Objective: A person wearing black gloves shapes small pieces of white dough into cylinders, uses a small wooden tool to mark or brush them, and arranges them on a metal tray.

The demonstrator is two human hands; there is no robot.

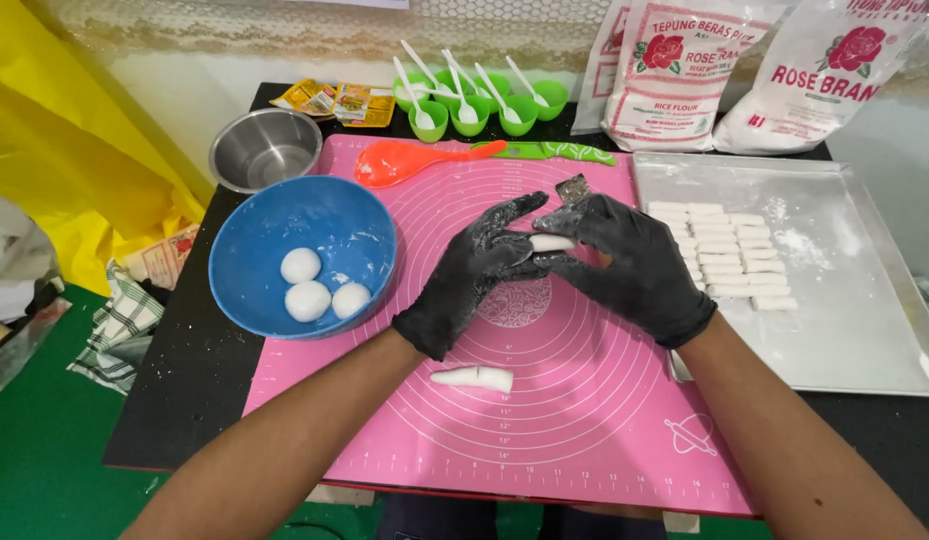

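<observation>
Above the pink mat [585, 400], both gloved hands met around a small white dough piece [551, 242]. The left hand [475, 270] pinched one end with thumb and fingers, its forefinger stretched out over the top; the right hand [635, 265] curled its fingers closed on the other end. The black gloves were dusted with flour. A thin grey thing stuck up behind the right hand, perhaps a scraper, though too little showed to be sure.

Below the hands, a second dough lump [473, 378] lay on the mat, long and uneven. To the left stood a blue bowl [255, 290] holding three smooth white balls [308, 300] that touched one another. Behind it sat a steel bowl [265, 148]. An orange spoon [405, 160] and a green-handled knife [555, 152] lay along the mat's far edge. Beyond them clustered small green cups [485, 105] with white plastic spoons in them.

On the right, a floured metal tray [865, 320] carried rows of short white dough sticks [725, 255], just beside the right wrist. Two flour bags [675, 80] leaned against the wall behind the tray.
</observation>
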